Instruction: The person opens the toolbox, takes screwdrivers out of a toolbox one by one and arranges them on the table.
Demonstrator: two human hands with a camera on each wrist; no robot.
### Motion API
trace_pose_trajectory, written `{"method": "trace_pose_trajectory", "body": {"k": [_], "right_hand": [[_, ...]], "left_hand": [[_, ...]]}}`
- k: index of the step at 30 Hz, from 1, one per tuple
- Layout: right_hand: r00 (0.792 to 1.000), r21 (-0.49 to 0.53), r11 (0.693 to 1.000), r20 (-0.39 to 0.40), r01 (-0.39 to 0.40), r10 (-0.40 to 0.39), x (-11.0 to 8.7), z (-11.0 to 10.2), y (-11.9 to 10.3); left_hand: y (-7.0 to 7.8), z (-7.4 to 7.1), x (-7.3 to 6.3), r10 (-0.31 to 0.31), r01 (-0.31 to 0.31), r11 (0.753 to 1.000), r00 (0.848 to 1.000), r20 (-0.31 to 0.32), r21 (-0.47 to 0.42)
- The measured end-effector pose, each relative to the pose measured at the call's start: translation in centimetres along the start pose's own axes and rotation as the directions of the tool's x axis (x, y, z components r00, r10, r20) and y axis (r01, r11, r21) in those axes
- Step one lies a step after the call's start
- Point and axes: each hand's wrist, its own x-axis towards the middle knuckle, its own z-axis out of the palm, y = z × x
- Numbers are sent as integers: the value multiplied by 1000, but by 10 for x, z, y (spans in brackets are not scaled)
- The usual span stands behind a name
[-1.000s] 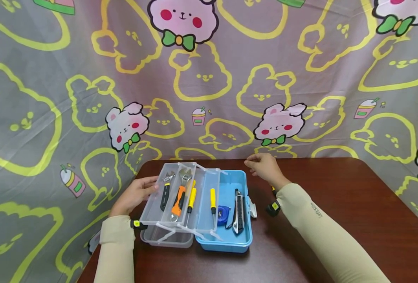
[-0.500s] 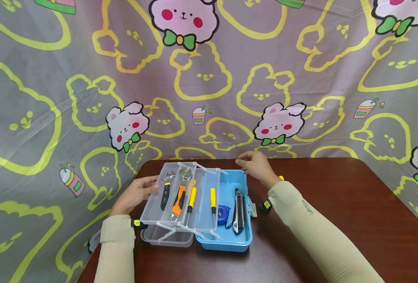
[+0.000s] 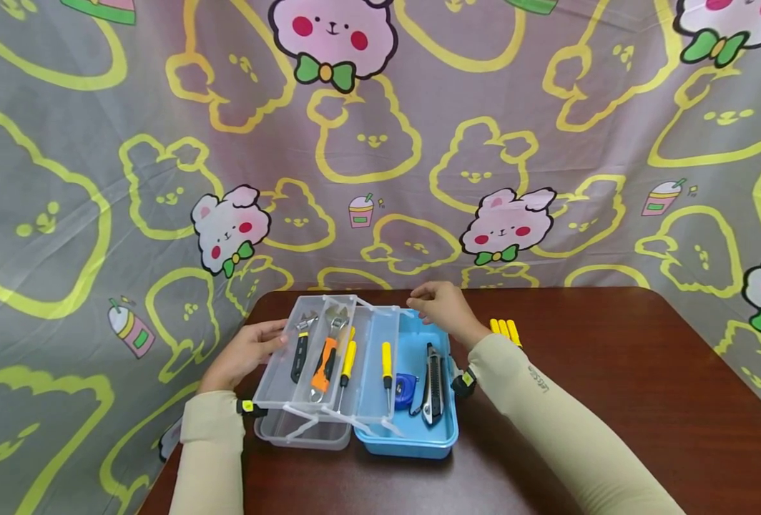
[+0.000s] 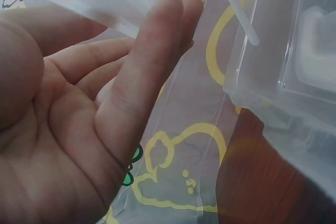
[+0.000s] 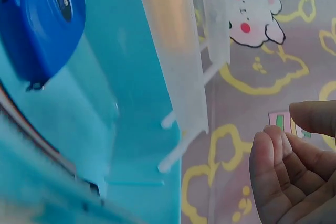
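Near: your one blue toolbox (image 3: 406,449) stands on the table (image 3: 619,372); inside, one blue tape measure (image 3: 405,390) and at least one utility knife (image 3: 433,392). Over the toolbox's left side, an outer clear tray (image 3: 279,383) bears two wrenches (image 3: 300,355). Left of the toolbox, your left hand (image 3: 245,352) grips that tray's edge. At the toolbox's far end, your right hand (image 3: 446,307): thumb and fingertips narrowly apart. Beyond it, right of the toolbox: three yellow handles (image 3: 505,330). Farthest, behind the toolbox: patterned cloth (image 3: 413,200)
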Motion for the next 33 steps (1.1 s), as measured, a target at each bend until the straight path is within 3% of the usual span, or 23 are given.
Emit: {"method": "trace_pose_trajectory", "body": {"k": [14,33], "right_hand": [[999,-34,999,46,7,-5,1,28,-14],[991,12,999,129,30,-31,-4,51,-33]], "left_hand": [[4,2,-1,-8,8,1000,1000,1,9],[4,1,-3,-23,23,1000,1000,-3,20]]}}
